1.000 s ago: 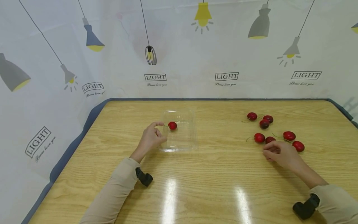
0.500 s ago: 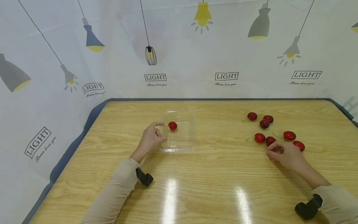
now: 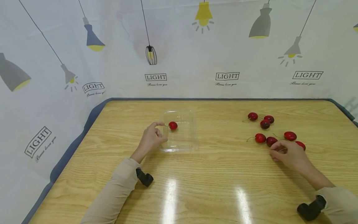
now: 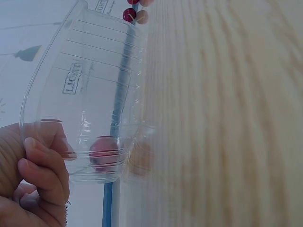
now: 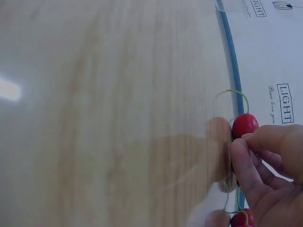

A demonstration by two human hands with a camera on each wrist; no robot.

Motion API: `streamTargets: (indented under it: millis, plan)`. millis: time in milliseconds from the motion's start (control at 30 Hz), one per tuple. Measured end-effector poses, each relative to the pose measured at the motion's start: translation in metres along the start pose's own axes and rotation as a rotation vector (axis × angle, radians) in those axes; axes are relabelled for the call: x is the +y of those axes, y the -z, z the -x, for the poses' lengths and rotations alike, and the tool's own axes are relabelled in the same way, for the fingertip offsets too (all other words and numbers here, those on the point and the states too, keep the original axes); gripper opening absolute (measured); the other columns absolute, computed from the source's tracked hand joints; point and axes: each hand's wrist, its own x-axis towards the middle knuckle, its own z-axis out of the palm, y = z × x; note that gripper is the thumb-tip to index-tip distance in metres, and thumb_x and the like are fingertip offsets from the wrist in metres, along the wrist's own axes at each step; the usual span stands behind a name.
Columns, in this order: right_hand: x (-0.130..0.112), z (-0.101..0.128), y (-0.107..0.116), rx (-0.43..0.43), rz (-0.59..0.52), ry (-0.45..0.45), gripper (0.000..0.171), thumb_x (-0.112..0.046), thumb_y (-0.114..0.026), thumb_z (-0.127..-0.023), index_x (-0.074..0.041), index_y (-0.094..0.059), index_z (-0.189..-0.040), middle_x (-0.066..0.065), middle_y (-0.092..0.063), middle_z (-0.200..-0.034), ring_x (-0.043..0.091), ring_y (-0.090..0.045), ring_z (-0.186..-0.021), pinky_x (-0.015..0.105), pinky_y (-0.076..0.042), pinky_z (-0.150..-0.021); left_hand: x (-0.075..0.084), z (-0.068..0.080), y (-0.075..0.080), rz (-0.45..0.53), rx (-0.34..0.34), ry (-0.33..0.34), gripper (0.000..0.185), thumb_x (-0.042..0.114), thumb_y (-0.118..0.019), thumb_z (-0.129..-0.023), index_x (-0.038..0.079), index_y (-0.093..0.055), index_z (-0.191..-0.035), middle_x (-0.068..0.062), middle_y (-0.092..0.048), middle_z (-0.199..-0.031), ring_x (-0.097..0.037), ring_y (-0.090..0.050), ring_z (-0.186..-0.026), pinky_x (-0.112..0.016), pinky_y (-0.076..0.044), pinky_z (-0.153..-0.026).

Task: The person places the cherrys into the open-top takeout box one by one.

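My left hand (image 3: 152,137) grips the left rim of a clear plastic container (image 3: 185,146), fingers curled at its wall in the left wrist view. Inside the container lies one red cherry (image 3: 173,125), close to that hand. On the right, my right hand (image 3: 291,155) has thumb and forefinger together beside a dark cherry (image 3: 271,141). A thin line like its stem shows at the fingers, partly hidden. Behind the hand lie a red cherry (image 3: 290,136) and another cherry (image 3: 300,145), half covered. To the left sits a cherry (image 3: 260,138) with a curved stem.
Farther back on the wooden table (image 3: 218,174) is a cluster of three cherries (image 3: 264,124) with stems. A white cloth printed with lamps (image 3: 190,53) stands along the back and left edges. Black wrist cameras, such as the left one (image 3: 144,177), are strapped at both cuffs.
My right hand has drifted slightly right and toward me, uncovering more of the dark cherry and covering more of the rightmost one. The left hand and container have stayed still.
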Motion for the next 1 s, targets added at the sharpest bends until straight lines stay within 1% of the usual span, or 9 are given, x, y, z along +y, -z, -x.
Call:
streamTargets:
  millis: [133,267,367,500,633,733,833,900,1000]
  plan:
    - [0.0,0.0,0.002,-0.001,-0.005,-0.02,0.016,-0.011,-0.061,-0.082,0.003,-0.058,-0.089,0.007,-0.061,-0.075,0.015,-0.056,-0.063,0.021,-0.045,-0.052,0.0,0.0,0.0,0.002,0.0,0.002,0.054,0.0,-0.065,-0.07,0.002,-0.046,-0.121,-0.002,-0.044,-0.059,-0.013,-0.037,-0.05,-0.025,-0.032,-0.048]
    - [-0.001,0.002,0.004,0.028,0.006,-0.036,0.016,-0.013,-0.062,-0.081,0.001,-0.058,-0.089,0.005,-0.061,-0.075,0.015,-0.055,-0.064,0.022,-0.044,-0.053,0.0,0.0,0.0,0.013,-0.005,0.003,0.054,-0.001,-0.064,-0.07,0.002,-0.046,-0.12,-0.003,-0.044,-0.059,-0.012,-0.037,-0.05,-0.025,-0.032,-0.048]
    - [-0.002,0.003,0.006,0.046,0.01,-0.032,0.015,-0.011,-0.061,-0.081,0.001,-0.058,-0.089,0.006,-0.061,-0.076,0.016,-0.055,-0.066,0.024,-0.043,-0.055,0.0,0.0,0.0,0.012,-0.004,0.0,0.054,-0.001,-0.064,-0.07,0.002,-0.046,-0.12,-0.002,-0.044,-0.059,-0.012,-0.037,-0.05,-0.025,-0.032,-0.048]
    - [-0.004,0.002,0.011,0.055,0.014,-0.017,0.019,-0.014,-0.06,-0.083,0.003,-0.058,-0.092,0.011,-0.061,-0.08,0.016,-0.056,-0.066,0.024,-0.043,-0.055,0.0,0.0,0.0,0.012,-0.002,-0.001,0.054,-0.001,-0.064,-0.07,0.002,-0.046,-0.12,-0.002,-0.043,-0.059,-0.012,-0.037,-0.052,-0.025,-0.032,-0.05]
    - [-0.004,0.0,0.015,0.063,0.021,-0.004,0.023,-0.016,-0.059,-0.084,0.004,-0.057,-0.095,0.014,-0.061,-0.083,0.011,-0.054,-0.065,0.022,-0.043,-0.052,0.0,0.001,0.001,0.02,-0.008,-0.003,0.054,-0.001,-0.064,-0.071,0.001,-0.045,-0.122,-0.003,-0.044,-0.06,-0.013,-0.037,-0.051,-0.025,-0.032,-0.049]
    - [-0.004,0.0,0.019,0.078,0.022,0.028,0.02,-0.012,-0.059,-0.084,0.005,-0.057,-0.095,0.015,-0.061,-0.083,0.002,-0.051,-0.064,0.022,-0.043,-0.051,-0.001,0.001,0.0,0.021,-0.011,-0.007,0.054,-0.001,-0.064,-0.071,0.0,-0.045,-0.122,-0.003,-0.045,-0.06,-0.013,-0.037,-0.051,-0.025,-0.033,-0.05]
    - [-0.006,-0.001,0.022,0.089,0.02,0.041,0.019,-0.009,-0.058,-0.083,0.005,-0.057,-0.095,0.015,-0.061,-0.082,-0.006,-0.048,-0.063,0.021,-0.044,-0.05,-0.001,0.001,0.0,0.02,-0.009,-0.006,0.054,-0.001,-0.064,-0.071,0.0,-0.045,-0.122,-0.003,-0.045,-0.06,-0.013,-0.037,-0.051,-0.025,-0.033,-0.05]
    - [-0.007,-0.002,0.023,0.093,0.019,0.034,0.02,-0.01,-0.058,-0.083,0.005,-0.057,-0.096,0.015,-0.062,-0.082,-0.008,-0.047,-0.062,0.021,-0.044,-0.05,-0.001,0.0,0.0,0.019,-0.008,-0.005,0.054,-0.001,-0.064,-0.071,0.0,-0.045,-0.122,-0.003,-0.044,-0.059,-0.013,-0.037,-0.051,-0.025,-0.033,-0.05]
    - [-0.009,-0.003,0.026,0.091,0.011,0.015,0.022,-0.012,-0.058,-0.084,0.006,-0.057,-0.098,0.015,-0.062,-0.082,-0.009,-0.048,-0.061,0.021,-0.043,-0.049,-0.001,0.0,0.0,0.017,-0.006,-0.004,0.054,-0.001,-0.064,-0.071,0.0,-0.045,-0.122,-0.003,-0.044,-0.059,-0.013,-0.037,-0.051,-0.025,-0.033,-0.05]
